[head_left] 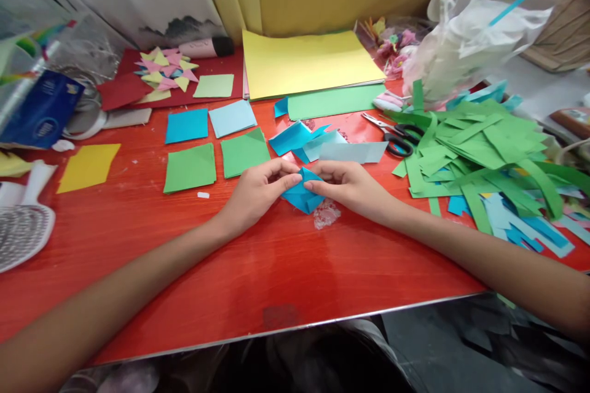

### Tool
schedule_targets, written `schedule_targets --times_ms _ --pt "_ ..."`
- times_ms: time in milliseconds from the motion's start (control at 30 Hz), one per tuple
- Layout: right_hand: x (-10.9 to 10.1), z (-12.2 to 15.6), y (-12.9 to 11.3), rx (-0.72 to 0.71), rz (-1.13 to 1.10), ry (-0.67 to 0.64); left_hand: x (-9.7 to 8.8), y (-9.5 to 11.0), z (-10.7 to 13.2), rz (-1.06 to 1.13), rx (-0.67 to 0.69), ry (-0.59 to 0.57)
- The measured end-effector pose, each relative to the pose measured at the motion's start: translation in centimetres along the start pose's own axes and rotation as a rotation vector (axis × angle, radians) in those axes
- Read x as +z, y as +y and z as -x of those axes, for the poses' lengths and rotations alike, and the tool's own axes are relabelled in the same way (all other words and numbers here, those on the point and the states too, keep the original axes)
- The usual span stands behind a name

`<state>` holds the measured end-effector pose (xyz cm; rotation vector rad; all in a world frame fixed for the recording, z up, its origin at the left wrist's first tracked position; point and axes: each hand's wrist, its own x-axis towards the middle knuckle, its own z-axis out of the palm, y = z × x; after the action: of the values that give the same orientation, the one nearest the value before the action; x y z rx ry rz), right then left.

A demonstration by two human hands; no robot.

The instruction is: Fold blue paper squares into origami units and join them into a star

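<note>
A small blue sheet of folding paper (302, 198), creased and partly folded, is pinched between both hands just above the red table. My left hand (260, 190) grips its upper left edge, thumb on top. My right hand (353, 187) holds its upper right side with the thumb pressed on the front; the fingers behind are partly hidden. Right behind the hands lie folded blue paper pieces (291, 137) and a pale blue strip (354, 152). Green paper squares (190, 168) and a second green stack (244, 152) sit left of them, with blue squares (187, 126) and pale blue squares (233, 118) farther back.
Black-handled scissors (399, 138) lie beside a heap of green paper strips (483, 147) at right. Yellow sheets (308, 64) rest at the back near a pink-and-yellow star shape (168, 69). A white hairbrush (25, 224) and yellow paper (88, 167) are at left; a plastic bag (479, 31) stands back right.
</note>
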<state>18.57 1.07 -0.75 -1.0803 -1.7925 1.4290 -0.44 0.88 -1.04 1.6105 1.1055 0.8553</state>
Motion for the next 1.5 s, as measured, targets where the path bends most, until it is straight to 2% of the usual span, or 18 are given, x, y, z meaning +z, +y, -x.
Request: schedule_targets --times_ms 167,400,567,667,733,833,900,967,1167,1500 --pt "0.01 -0.13 0.18 0.017 0.019 -0.012 -0.03 0.28 0.11 0.017 -0.028 -0.007" --pt "-0.22 -0.2 0.06 0.041 0.038 -0.045 -0.05 0.67 0.16 0.034 -0.001 -0.021" --pt "-0.16 0.0 -0.11 0.088 -0.047 -0.023 0.15 0.55 0.24 0.07 0.019 0.022" --pt "-0.23 0.02 -0.06 0.105 -0.073 -0.007 0.18 0.48 0.21 0.06 0.007 -0.006" --pt "-0.25 -0.04 -0.01 0.071 -0.06 0.049 0.15 0.5 0.17 0.033 -0.013 -0.029" --pt "-0.11 -0.14 0.06 0.033 -0.138 0.134 0.08 0.52 0.11 0.024 -0.028 0.029" --pt "0.04 -0.15 0.1 0.047 -0.214 0.128 0.04 0.47 0.04 0.074 -0.04 0.099" --pt "0.13 -0.13 0.12 0.059 -0.231 0.094 0.02 0.37 -0.06 0.14 -0.065 0.118" --pt "0.01 -0.13 0.05 0.08 -0.317 0.103 0.07 0.32 -0.28 0.302 -0.041 0.073" --pt "-0.15 -0.11 -0.27 0.064 -0.296 0.11 0.1 0.78 0.15 0.17 0.026 -0.011"
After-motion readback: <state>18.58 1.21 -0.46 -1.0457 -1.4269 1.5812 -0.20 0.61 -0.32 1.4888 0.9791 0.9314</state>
